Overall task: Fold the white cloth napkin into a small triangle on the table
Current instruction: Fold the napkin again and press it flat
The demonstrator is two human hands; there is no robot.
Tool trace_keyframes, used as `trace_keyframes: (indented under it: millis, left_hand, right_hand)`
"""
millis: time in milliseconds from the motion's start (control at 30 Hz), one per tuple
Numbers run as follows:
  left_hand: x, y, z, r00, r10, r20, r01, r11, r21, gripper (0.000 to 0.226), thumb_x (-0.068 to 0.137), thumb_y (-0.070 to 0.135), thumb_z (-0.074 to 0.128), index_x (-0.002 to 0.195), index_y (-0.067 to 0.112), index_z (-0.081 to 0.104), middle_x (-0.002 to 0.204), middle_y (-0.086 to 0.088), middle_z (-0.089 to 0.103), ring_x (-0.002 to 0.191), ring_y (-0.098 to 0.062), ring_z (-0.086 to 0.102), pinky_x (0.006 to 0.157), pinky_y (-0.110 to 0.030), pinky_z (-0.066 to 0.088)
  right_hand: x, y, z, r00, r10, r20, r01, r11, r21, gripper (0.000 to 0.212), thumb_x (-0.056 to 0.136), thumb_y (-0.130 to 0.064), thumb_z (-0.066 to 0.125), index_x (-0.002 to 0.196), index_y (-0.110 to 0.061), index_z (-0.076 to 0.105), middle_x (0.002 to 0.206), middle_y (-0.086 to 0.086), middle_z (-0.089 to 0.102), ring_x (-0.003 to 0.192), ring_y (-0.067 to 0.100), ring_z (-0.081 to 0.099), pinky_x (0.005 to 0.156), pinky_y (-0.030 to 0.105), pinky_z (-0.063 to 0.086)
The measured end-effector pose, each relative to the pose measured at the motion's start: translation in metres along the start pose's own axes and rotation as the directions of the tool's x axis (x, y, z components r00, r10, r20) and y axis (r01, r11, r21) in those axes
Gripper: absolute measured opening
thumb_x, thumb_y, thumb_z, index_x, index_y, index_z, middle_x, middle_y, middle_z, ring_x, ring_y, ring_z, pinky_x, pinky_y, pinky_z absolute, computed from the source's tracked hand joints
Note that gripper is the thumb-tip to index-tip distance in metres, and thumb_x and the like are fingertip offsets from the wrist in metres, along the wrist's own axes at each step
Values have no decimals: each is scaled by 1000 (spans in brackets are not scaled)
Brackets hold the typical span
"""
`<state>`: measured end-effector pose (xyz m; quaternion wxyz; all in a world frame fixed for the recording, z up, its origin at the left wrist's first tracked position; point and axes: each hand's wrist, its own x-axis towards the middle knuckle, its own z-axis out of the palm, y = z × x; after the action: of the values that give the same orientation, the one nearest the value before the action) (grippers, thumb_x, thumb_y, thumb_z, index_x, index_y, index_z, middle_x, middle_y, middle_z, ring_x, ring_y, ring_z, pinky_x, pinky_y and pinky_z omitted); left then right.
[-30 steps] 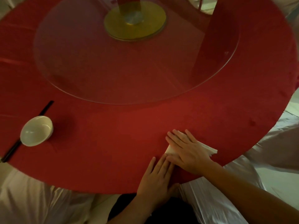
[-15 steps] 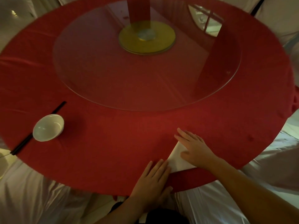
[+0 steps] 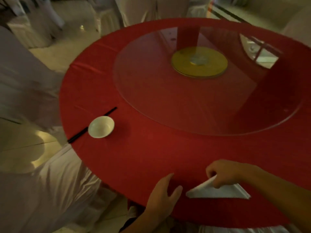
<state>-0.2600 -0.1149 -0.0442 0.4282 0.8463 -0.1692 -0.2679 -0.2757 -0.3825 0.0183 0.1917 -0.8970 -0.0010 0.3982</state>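
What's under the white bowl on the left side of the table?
Black chopsticks pass beneath the bowl, sticking out at both sides; their middle is hidden. Everything rests on the red tablecloth.

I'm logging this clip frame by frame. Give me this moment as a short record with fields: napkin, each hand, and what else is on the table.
napkin: white napkin folded to a triangle, flat near the table's near edge
right hand: right hand pinches the napkin's top corner
left hand: left hand open, resting on the red tablecloth beside the napkin, not touching it
other items: white bowl by black chopsticks at left; glass turntable at centre
image: blurred by motion
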Motion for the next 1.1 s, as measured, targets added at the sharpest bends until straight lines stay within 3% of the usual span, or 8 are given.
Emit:
trace_keyframes:
  millis: [100,200,300,467,633,733,933,1100]
  left_hand:
    - [12,10,-23,978,-193,78,207,872,-443,18,90,45,58,106,38,61,116,11,63,110,-7,57,88,-16,46]
    - [21,12,-53,945,-234,229,327,638,-697,45,83,61,43,101,29,70,108,9,72,106,-11,63,94,-35,46]
    - [32,-1,-85,927,-178,331,372,548,-749,65,80,68,35,116,24,67,117,1,70,113,-18,62,101,-40,42]
    - [50,-35,-143,921,-135,366,361,653,-666,29,82,33,70,107,18,71,111,-9,72,99,-24,67,86,-37,52]
    - [74,-79,-196,942,-197,271,316,791,-523,25,83,14,70,106,21,66,100,-6,69,74,-15,66,66,-27,54]
    - [84,-99,-221,965,-234,120,263,875,-406,22,87,13,65,109,12,69,87,-2,67,59,-7,62,57,-22,51]
    - [94,-119,-239,971,-203,-125,192,977,-98,25,92,31,58,113,21,65,98,10,61,88,-6,55,79,-26,45]
    - [90,-124,-231,968,-121,-219,151,981,125,26,93,40,51,114,25,58,105,7,53,85,-6,51,71,-22,41]
  right_hand:
    - [14,-26,-15,996,-91,-17,92,970,223,10,61,-26,62,68,-31,57,72,-13,54,59,-5,46,54,17,36]
    - [39,-60,-19,992,-79,-103,127,749,651,18,56,-16,62,74,-21,60,72,0,57,62,8,50,53,25,37]
    - [71,-98,-20,988,18,-153,126,471,873,25,54,-9,65,79,-11,62,70,9,60,63,20,55,55,29,39]
    - [130,-157,-22,961,198,-192,171,117,978,18,75,4,60,92,-3,62,79,15,67,71,26,62,61,33,50]
    - [182,-194,-16,887,447,-114,217,-185,958,11,80,3,59,89,-3,60,80,17,67,73,29,64,61,37,51]
    - [202,-209,-8,862,499,-86,147,-84,986,11,80,-8,66,91,-7,64,86,13,68,78,25,65,59,33,51]
    - [215,-231,-5,757,626,-185,-7,292,956,19,81,-24,69,90,-7,68,75,9,66,61,21,60,50,30,49]
    - [210,-241,-5,639,670,-376,-300,668,681,23,81,-43,64,83,-21,59,77,-5,61,70,12,57,55,30,40]
